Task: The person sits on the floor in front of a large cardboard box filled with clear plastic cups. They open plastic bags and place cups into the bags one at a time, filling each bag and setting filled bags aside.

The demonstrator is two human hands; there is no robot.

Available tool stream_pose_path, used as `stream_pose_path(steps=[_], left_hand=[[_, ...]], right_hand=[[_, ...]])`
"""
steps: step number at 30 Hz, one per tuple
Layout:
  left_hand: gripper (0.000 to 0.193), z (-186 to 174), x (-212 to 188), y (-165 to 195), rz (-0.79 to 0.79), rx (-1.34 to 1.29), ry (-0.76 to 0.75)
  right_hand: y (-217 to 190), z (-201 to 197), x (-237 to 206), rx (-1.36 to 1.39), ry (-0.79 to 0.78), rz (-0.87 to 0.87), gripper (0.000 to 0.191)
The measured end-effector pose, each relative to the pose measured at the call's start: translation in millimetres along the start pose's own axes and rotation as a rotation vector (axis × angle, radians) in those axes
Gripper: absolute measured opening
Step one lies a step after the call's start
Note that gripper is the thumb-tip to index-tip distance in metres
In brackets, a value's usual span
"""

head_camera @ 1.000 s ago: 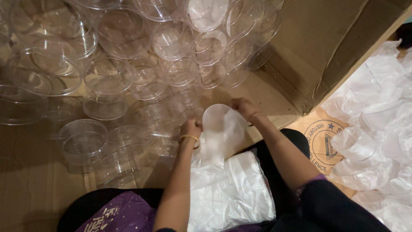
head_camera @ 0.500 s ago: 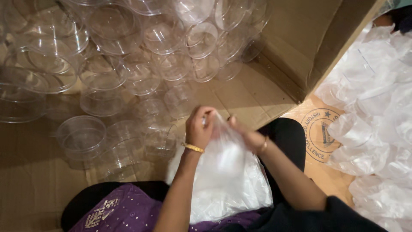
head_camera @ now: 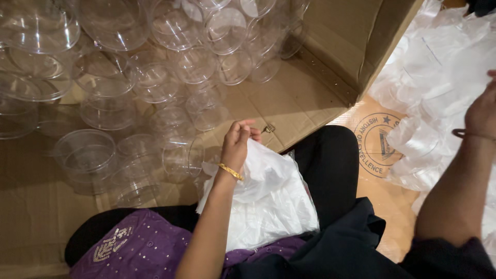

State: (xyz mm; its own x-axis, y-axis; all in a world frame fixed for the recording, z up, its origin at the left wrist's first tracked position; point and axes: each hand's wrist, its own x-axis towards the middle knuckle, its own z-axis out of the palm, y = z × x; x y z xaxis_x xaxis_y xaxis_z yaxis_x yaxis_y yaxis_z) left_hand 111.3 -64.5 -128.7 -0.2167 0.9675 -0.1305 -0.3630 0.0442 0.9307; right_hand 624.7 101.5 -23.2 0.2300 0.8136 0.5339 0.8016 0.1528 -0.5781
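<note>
Head view looks down on one flattened brown cardboard box [head_camera: 289, 103] spread on the floor, with a raised flap [head_camera: 356, 36] at upper right. Clear plastic cups [head_camera: 82, 155] lie heaped across it, well over twenty, too overlapped to count exactly; most are on their sides or upright at the upper left. One stack of thin white plastic bags [head_camera: 268, 206] rests on the person's lap, just beside the box edge. The left hand [head_camera: 238, 142] sits on top of that stack, its fingers [head_camera: 248, 126] curled closed and pinching the topmost bag; a gold bangle rings the wrist. The right hand [head_camera: 483, 111] reaches among a second pile of crumpled clear bags [head_camera: 439, 67] at right; whether it grips anything I cannot tell. One round dark-blue printed seal [head_camera: 380, 144] marks the floor between box and pile.
</note>
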Motion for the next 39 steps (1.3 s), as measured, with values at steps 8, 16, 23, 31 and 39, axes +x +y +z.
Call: stream_pose_path(steps=[8, 16, 23, 31, 39], left_hand=[[0.037, 18.8, -8.5, 30.8, 0.025, -0.115, 0.033], [0.021, 4.6, -34.6, 55.1, 0.151, 0.06, -0.125], [0.018, 8.3, -40.8, 54.6, -0.002, 0.083, -0.059], [0.028, -66.4, -93.2, 75.7, -0.117, -0.164, -0.032], [0.021, -132.1, -130.9, 42.3, 0.184, 0.547, 0.402]], right_hand=[[-239.9, 93.6, -183.1, 0.672, -1.0, 0.187, 0.042], [-274.7, 111.1, -216.8, 0.557, -0.846, 0.049, 0.016], [-274.6, 112.2, -214.8, 0.835, -0.746, 0.046, 0.02], [-272.2, 115.5, -218.7, 1.842, -1.194, 0.425, 0.042], [-318.5, 192.4, -212.3, 1.566, -1.431, 0.311, 0.013]])
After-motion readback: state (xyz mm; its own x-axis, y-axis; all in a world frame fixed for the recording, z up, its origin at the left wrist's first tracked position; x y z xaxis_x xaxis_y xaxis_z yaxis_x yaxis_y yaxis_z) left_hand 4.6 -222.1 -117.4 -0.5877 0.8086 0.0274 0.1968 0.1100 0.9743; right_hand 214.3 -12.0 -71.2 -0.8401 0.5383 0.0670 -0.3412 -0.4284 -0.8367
